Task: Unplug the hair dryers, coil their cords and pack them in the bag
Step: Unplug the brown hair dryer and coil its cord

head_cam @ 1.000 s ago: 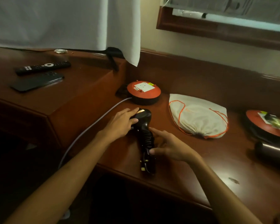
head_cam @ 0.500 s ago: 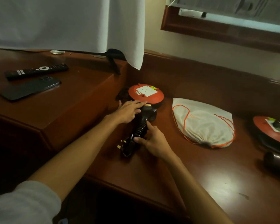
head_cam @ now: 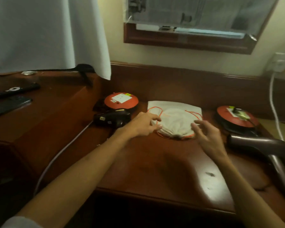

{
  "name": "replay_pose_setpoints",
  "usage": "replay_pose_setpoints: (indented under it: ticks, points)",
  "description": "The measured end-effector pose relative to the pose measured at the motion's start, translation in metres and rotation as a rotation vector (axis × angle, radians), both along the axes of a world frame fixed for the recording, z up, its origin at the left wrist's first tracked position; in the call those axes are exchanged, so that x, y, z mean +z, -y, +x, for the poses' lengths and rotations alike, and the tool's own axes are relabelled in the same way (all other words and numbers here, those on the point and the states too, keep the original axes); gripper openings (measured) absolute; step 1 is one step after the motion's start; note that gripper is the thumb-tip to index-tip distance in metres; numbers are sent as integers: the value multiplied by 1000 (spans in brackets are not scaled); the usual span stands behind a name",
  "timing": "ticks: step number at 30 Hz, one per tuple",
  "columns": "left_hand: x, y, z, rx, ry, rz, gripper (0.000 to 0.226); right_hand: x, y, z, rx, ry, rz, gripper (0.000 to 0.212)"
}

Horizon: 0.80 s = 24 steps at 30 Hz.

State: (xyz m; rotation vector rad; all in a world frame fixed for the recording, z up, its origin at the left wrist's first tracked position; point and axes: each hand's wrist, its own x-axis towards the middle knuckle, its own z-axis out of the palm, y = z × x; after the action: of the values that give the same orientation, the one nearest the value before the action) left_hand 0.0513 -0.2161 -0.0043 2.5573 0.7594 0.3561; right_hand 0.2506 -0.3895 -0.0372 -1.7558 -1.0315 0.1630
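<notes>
A white drawstring bag (head_cam: 174,117) with orange cord lies on the wooden desk (head_cam: 155,162), its gathered mouth toward me. My left hand (head_cam: 143,124) touches the bag's left side with loosely spread fingers and holds nothing. My right hand (head_cam: 206,132) hovers at the bag's right side, fingers curved and empty. A black hair dryer (head_cam: 113,119) lies at the left of the bag, beside an orange socket reel (head_cam: 121,101). A dark brown hair dryer (head_cam: 268,145) lies at the right, its cord plugged into a second orange reel (head_cam: 237,117).
A raised wooden ledge on the left carries a remote (head_cam: 15,90) and a phone (head_cam: 8,106). A white cable (head_cam: 62,150) runs off the desk's left front. A white cloth (head_cam: 48,33) hangs above. A wall socket (head_cam: 280,62) with a white cable is at the far right.
Both hands let go of the black hair dryer and moved right to the white bag. The dryer now lies beside the left reel. The view shifted right, showing the brown dryer.
</notes>
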Motion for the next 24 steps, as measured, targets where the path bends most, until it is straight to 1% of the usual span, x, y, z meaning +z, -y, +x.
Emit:
replay_pose_setpoints:
  ticks: [2,6,8,11,14,18,21,24]
  points:
    - [7,29,30,-72,-34,-5,40,13,40,31,-95,7,62,23]
    - [20,81,102,-177,10,-1,34,30,109,86,-237,75,51,19]
    - [24,101,137,-212,50,-32,30,34,130,105,-265,118,3,21]
    - [23,125,190,-252,61,-82,28,33,148,137,-272,181,-146,28]
    - [13,127,238,-266,71,-103,30,27,144,170,-267,232,-261,33]
    - [5,104,303,-265,78,-108,33,29,114,220,-260,263,-333,33]
    - [-1,83,360,-254,67,-91,47,30,82,265,-264,236,-393,37]
    - [-14,64,412,-243,37,-63,61,30,47,308,-246,174,-510,44]
